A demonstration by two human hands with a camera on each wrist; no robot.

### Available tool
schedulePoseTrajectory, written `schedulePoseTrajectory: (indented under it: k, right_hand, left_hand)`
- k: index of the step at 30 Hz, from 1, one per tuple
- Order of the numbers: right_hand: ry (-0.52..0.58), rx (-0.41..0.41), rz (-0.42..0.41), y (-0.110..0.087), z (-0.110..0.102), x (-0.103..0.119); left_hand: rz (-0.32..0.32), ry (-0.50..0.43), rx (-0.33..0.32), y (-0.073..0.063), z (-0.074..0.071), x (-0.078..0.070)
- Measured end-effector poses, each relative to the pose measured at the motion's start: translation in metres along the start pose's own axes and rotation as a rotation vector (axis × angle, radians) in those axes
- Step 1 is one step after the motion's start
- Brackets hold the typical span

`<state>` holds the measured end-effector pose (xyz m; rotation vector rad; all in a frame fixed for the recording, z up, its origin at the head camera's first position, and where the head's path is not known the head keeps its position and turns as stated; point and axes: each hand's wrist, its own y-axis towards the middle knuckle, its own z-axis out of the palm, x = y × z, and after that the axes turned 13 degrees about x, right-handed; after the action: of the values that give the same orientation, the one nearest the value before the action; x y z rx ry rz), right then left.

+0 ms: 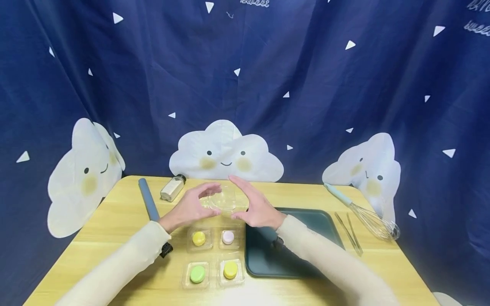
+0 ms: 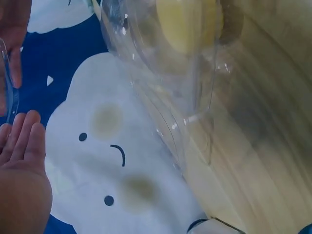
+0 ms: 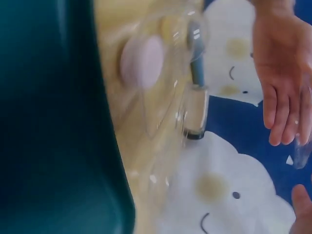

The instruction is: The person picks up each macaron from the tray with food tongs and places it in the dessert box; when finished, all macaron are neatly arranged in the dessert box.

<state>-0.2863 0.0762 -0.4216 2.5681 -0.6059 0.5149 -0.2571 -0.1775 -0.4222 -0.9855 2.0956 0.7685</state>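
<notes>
Above the table, my left hand [image 1: 191, 205] pinches a small clear plastic box [image 1: 223, 199] between thumb and fingers. Opposite it, my right hand [image 1: 261, 207] is spread, thumb apart from the fingers, close to the box's right side; whether it touches is hard to tell. In the right wrist view the clear plastic shows only as a faint edge. Below the hands are clear cases, each with one macaron: a yellow macaron [image 1: 198, 238], a lilac macaron [image 1: 227, 237], a green macaron [image 1: 197, 274] and another yellow macaron [image 1: 230, 270].
A dark green tray [image 1: 291, 259] lies under my right forearm. Further right are metal tongs [image 1: 350, 236] and a whisk [image 1: 367, 216]. At the back left are a blue-grey rod [image 1: 148, 199] and a dark-capped jar [image 1: 173, 188]. A blue curtain [image 1: 237, 97] hangs behind the table.
</notes>
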Motion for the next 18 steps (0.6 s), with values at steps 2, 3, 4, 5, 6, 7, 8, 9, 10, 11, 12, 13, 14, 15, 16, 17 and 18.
schedulePoseTrajectory:
  k: [2, 3, 4, 5, 6, 7, 8, 9, 10, 11, 12, 13, 14, 15, 16, 17, 18]
  right_hand:
    - [0.098, 0.003, 0.041, -0.001, 0.0, 0.0]
    - [0.134, 0.004, 0.05, -0.001, 0.0, -0.001]
    - [0.169, 0.005, 0.058, -0.002, 0.001, -0.002]
    - [0.2, 0.007, 0.061, -0.003, 0.001, -0.003]
    - [0.229, 0.009, 0.062, -0.004, 0.002, -0.003]
    - [0.253, 0.011, 0.063, -0.005, 0.003, -0.004]
    - [0.275, 0.014, 0.063, -0.006, 0.004, -0.004]
    - [0.296, 0.019, 0.06, -0.007, 0.005, -0.005]
    - [0.315, 0.024, 0.055, -0.009, 0.006, -0.005]
    - [0.333, 0.028, 0.048, -0.01, 0.007, -0.005]
    - [0.344, 0.03, 0.042, -0.011, 0.008, -0.004]
    - [0.348, 0.032, 0.041, -0.013, 0.009, -0.004]
    - [0.351, 0.033, 0.043, -0.015, 0.01, -0.004]
    - [0.351, 0.034, 0.048, -0.017, 0.011, -0.003]
    - [0.356, 0.034, 0.055, -0.019, 0.012, -0.003]
    - [0.355, 0.033, 0.065, -0.021, 0.013, -0.002]
    - [0.351, 0.031, 0.075, -0.023, 0.015, -0.002]
  left_hand:
    - [0.001, 0.019, -0.01, 0.0, 0.002, -0.003]
    - [0.002, 0.026, -0.01, -0.001, 0.003, -0.005]
    - [0.006, 0.03, -0.005, -0.001, 0.004, -0.006]
    - [0.016, 0.035, 0.001, -0.001, 0.006, -0.007]
    - [0.025, 0.04, 0.006, -0.002, 0.007, -0.008]
    - [0.031, 0.045, 0.005, -0.002, 0.008, -0.008]
    - [0.04, 0.049, 0.003, -0.003, 0.009, -0.008]
    - [0.047, 0.052, 0.002, -0.003, 0.011, -0.008]
    - [0.052, 0.058, 0.002, -0.004, 0.012, -0.008]
    - [0.053, 0.062, 0.005, -0.004, 0.014, -0.008]
    - [0.053, 0.061, 0.007, -0.005, 0.015, -0.008]
    - [0.052, 0.059, 0.014, -0.006, 0.017, -0.008]
    - [0.043, 0.051, 0.024, -0.006, 0.019, -0.008]
    - [0.039, 0.051, 0.036, -0.007, 0.02, -0.008]
    - [0.029, 0.054, 0.048, -0.007, 0.021, -0.008]
    - [0.02, 0.052, 0.058, -0.008, 0.022, -0.008]
    - [0.015, 0.055, 0.064, -0.009, 0.023, -0.008]
